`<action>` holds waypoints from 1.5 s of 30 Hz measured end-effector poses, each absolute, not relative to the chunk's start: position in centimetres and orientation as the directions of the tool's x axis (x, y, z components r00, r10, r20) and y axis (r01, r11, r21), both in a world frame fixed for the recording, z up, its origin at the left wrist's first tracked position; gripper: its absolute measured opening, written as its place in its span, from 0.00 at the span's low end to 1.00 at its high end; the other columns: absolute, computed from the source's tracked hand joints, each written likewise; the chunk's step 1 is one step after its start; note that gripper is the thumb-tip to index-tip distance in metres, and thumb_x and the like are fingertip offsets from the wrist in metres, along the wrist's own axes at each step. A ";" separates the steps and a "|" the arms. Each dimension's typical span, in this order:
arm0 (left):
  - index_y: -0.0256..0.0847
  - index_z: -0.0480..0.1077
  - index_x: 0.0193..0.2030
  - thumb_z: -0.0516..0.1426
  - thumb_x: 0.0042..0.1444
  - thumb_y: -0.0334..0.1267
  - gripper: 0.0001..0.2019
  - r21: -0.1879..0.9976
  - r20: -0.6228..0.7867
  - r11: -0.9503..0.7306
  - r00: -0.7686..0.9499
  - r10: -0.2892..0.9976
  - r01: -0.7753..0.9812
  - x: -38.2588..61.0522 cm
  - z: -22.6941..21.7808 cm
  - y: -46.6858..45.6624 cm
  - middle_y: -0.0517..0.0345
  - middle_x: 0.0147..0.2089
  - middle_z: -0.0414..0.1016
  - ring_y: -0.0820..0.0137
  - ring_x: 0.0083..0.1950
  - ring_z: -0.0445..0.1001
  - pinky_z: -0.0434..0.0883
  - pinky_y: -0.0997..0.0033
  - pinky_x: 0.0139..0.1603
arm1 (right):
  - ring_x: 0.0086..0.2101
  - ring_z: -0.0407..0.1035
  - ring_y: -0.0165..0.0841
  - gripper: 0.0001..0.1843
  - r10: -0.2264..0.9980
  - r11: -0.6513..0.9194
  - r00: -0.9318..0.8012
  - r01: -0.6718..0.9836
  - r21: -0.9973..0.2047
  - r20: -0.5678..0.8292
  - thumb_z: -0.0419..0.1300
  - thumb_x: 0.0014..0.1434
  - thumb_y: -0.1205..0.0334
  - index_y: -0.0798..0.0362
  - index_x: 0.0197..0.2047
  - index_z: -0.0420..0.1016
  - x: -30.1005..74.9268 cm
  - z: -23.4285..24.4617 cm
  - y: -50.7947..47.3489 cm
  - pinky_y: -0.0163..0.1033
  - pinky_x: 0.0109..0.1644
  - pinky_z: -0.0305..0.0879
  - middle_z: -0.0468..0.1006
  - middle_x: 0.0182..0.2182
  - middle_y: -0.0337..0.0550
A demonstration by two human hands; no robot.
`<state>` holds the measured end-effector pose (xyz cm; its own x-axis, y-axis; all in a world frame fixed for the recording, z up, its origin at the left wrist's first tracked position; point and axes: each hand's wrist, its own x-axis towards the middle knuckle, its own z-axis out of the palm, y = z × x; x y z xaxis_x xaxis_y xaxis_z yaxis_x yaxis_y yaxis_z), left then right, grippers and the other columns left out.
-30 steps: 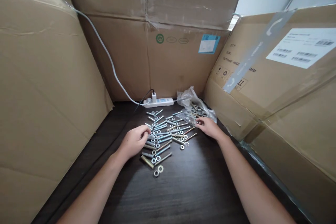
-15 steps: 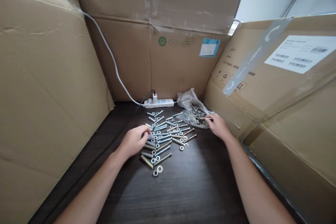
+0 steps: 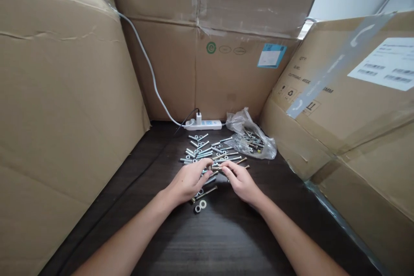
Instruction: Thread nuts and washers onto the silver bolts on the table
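Note:
Over the spread of hardware, my left hand (image 3: pixel 190 179) pinches a small metal piece (image 3: pixel 210 167) that looks like a nut, partly hidden by the fingers. Close on its right, my right hand (image 3: pixel 239 181) has thumb and fingers closed on a thin brassy bolt (image 3: pixel 217 167) pointing toward the left hand. Whether bolt and nut touch, I cannot tell. Beneath and behind both hands lie several bolts, sleeves, nuts and washers on the dark table. A washer (image 3: pixel 202 204) and a nut (image 3: pixel 197 209) lie nearest to me. My hands hide part of the spread.
A crumpled clear plastic bag (image 3: pixel 270 148) with more bolts lies at the back right. Behind the hardware is a white power strip (image 3: pixel 207 125) with a plug and cables. Large cardboard boxes (image 3: pixel 168 73) wall the dark table (image 3: pixel 210 241) on the left, back and right.
My right hand has moved from the plastic bag left and toward me, carrying the bolt. My left hand has come slightly right, so both hands now meet. The view has shifted a little.

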<state>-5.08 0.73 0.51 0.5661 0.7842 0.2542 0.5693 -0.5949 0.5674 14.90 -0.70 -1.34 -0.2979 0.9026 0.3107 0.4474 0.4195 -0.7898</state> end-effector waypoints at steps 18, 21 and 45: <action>0.42 0.64 0.44 0.44 0.64 0.40 0.10 0.617 0.169 -0.585 0.637 0.752 0.527 -4.4 -0.5 1.0 0.56 0.39 0.72 0.69 0.38 0.70 0.66 0.71 0.38 | 0.27 0.62 0.29 0.15 0.879 0.448 -0.417 0.561 -0.697 0.229 0.47 0.65 0.57 0.52 0.31 0.67 15.4 -2.3 -1.0 0.33 0.33 0.58 0.69 0.25 0.37; 0.41 0.65 0.37 0.41 0.65 0.43 0.15 0.575 0.137 -0.583 0.635 0.760 0.574 -4.4 -0.6 1.1 0.59 0.32 0.71 0.71 0.32 0.68 0.63 0.73 0.32 | 0.25 0.61 0.28 0.15 0.877 0.450 -0.431 0.577 -0.682 0.214 0.47 0.64 0.55 0.52 0.32 0.68 15.2 -2.3 -1.2 0.32 0.31 0.56 0.68 0.23 0.36; 0.44 0.64 0.51 0.48 0.60 0.34 0.13 0.580 0.192 -0.641 0.680 0.707 0.503 -4.6 0.2 0.4 0.58 0.42 0.72 0.70 0.38 0.71 0.66 0.74 0.38 | 0.28 0.68 0.28 0.12 0.921 0.355 -0.325 0.464 -0.811 0.217 0.55 0.58 0.56 0.53 0.42 0.71 15.9 -2.7 -0.8 0.29 0.29 0.63 0.75 0.30 0.39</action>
